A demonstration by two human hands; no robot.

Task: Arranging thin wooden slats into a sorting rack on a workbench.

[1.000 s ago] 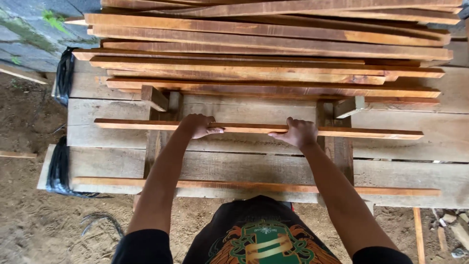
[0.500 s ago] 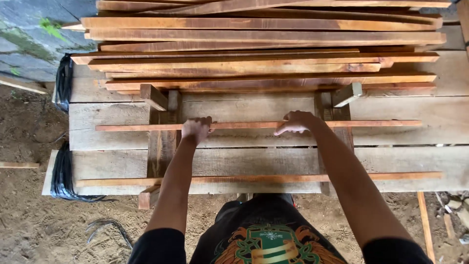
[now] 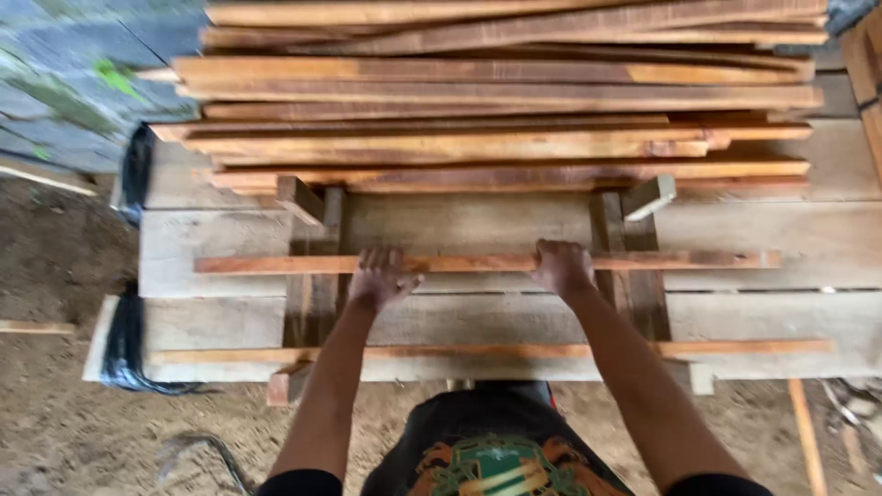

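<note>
Hands, left [image 3: 381, 278] and right [image 3: 562, 266], both gripping thin wood strip [image 3: 698, 261] on table [image 3: 827, 234]; stacked strips [image 3: 496, 101] lie beyond, another strip [image 3: 496, 350] nearer body.

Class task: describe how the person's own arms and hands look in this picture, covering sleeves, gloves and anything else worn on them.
Both forearms are bare. The left hand and right hand wear no gloves, and no watch, ring or wristband shows. Short black sleeves end near the picture's bottom edge, on a black shirt with a green, orange and gold print.
</note>
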